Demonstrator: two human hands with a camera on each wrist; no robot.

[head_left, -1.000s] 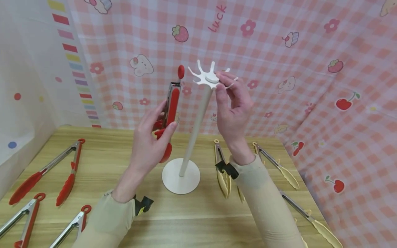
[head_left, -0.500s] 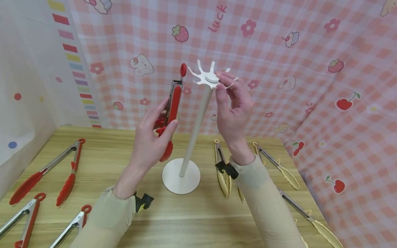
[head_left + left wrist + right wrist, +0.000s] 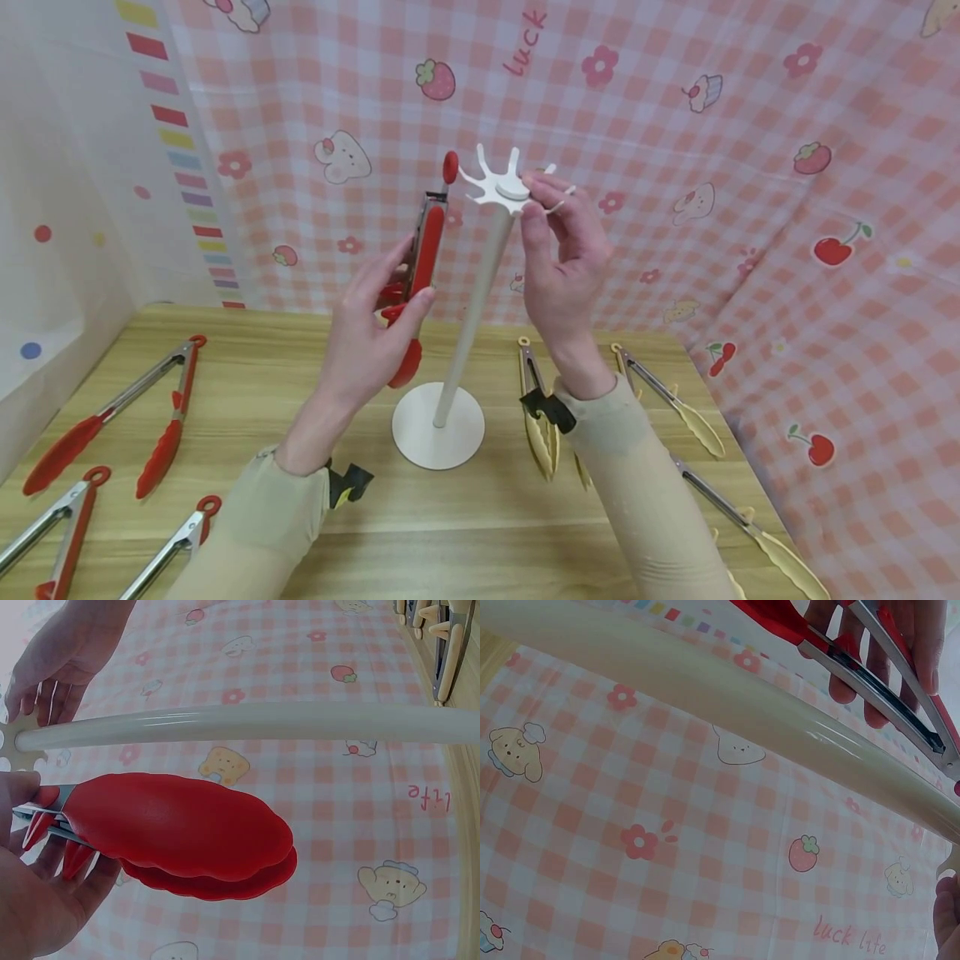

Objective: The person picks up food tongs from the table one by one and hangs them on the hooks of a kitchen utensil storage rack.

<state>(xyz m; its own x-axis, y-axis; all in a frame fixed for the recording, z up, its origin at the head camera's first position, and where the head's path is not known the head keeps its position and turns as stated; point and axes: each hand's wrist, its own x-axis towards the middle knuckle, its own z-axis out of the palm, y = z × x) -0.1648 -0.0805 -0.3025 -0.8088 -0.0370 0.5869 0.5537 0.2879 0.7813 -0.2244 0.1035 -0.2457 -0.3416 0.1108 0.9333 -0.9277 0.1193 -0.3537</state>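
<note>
My left hand grips a pair of red tongs upright, its two arms squeezed close together and its red hanging ring at the top. In the left wrist view the red scalloped heads lie nearly one on the other. The ring stands right by the prong tips of a white rack, which has a slim pole and a round base. My right hand pinches the rack's top at its right side, between thumb and fingers, hiding some prongs.
More red tongs lie spread on the left of the wooden table. Cream-yellow tongs lie on the right, partly under my right forearm. A pink checked cloth hangs close behind the rack.
My left hand has moved the red tongs a little to the right and up, bringing the ring closer to the rack's prongs. My right hand has stayed in place.
</note>
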